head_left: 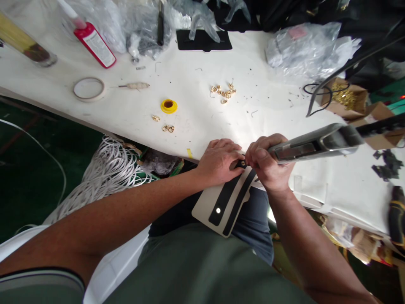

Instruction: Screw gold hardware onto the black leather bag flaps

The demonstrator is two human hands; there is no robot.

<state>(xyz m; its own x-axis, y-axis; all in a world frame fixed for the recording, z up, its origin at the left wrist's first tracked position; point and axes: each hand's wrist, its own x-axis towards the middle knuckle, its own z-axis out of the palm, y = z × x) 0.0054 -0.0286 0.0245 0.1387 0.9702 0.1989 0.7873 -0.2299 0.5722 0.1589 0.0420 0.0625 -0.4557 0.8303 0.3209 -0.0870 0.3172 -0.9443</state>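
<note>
At the table's front edge, my left hand [220, 164] lies on the upper end of a beige panel [202, 207] with black straps, its fingers spread flat. The panel's lower end hangs over my lap, and a round shiny stud [218, 210] shows on one strap. My right hand [270, 164] is wrapped round the lower end of a grey metallic powered tool [303, 145]. The tool slants up to the right, and its tip meets the panel's top end beside my left fingertips. Fingers hide the exact contact spot.
On the white table [190, 84] are gold fittings [224, 92], a yellow ring-shaped spool [168, 106], a tape roll [89, 89], an awl [136, 85] and a red bottle [96, 45]. Plastic bags [303, 50] lie behind; a box of gold parts [346, 99] stands right.
</note>
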